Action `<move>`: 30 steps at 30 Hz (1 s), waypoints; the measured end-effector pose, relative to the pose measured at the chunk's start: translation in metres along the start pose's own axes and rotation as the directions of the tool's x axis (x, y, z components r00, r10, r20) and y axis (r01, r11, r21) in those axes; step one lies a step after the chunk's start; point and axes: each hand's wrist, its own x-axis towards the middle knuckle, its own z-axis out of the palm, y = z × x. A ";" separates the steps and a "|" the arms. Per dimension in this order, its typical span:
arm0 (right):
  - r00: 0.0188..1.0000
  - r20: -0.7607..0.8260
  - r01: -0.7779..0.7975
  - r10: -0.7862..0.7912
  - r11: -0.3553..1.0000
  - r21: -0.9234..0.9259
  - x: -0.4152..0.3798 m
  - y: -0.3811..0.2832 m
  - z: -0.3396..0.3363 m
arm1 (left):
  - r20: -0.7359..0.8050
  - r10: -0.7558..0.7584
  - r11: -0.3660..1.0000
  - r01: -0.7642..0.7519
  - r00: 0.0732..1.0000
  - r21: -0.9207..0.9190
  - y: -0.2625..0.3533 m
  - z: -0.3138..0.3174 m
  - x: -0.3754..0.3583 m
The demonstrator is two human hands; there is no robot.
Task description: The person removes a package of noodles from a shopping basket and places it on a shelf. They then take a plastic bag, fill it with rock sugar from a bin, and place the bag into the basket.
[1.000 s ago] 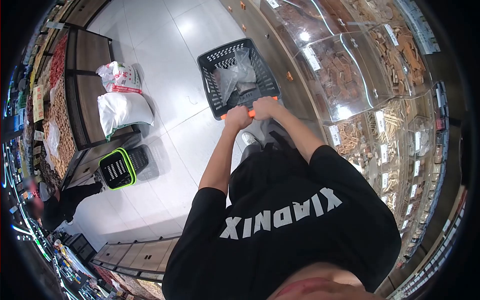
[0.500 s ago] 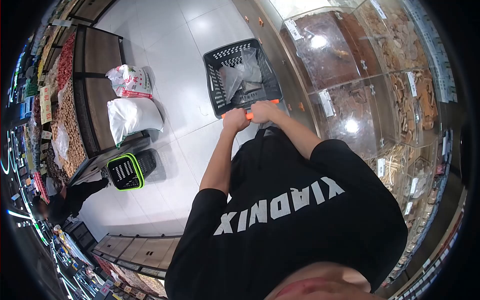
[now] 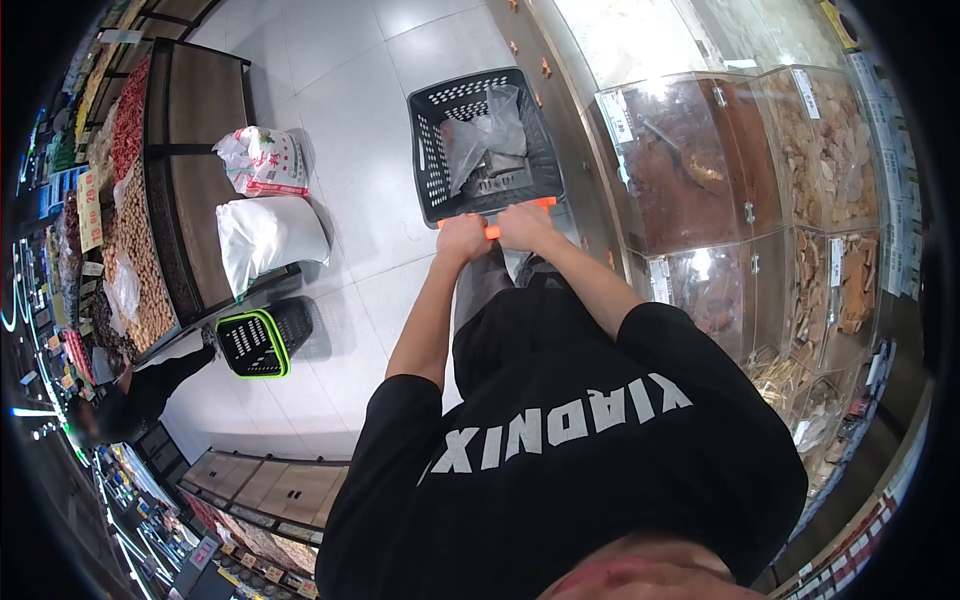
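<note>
Right of the fingers, the clear bins (image 3: 675, 175) have slid farther back, suggesting the dark basket (image 3: 426, 155), just ahead of the fingers, is advancing along them. Inside it, the crumpled plastic bag's (image 3: 508, 120) contents are hard to make out. Left fingers (image 3: 463, 236) and right fingers (image 3: 525, 226) curl around the orange handle (image 3: 492, 233), partly hiding it.
</note>
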 end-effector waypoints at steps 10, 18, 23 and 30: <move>0.997 -0.074 -0.004 0.003 1.000 -0.013 0.071 0.022 -0.055 | 0.033 0.019 0.999 -0.018 0.999 -0.037 -0.026 -0.070 0.063; 0.997 -0.067 -0.046 0.040 0.994 -0.098 0.140 0.045 -0.098 | -0.073 0.122 0.991 -0.126 0.990 -0.043 -0.062 -0.109 0.136; 0.995 -0.062 -0.088 0.081 0.988 -0.124 0.178 0.058 -0.122 | -0.105 0.135 0.989 -0.141 0.985 -0.052 -0.075 -0.138 0.169; 0.995 -0.061 -0.086 0.079 0.988 -0.127 0.223 0.071 -0.159 | -0.080 0.127 0.990 -0.131 0.989 -0.048 -0.090 -0.183 0.213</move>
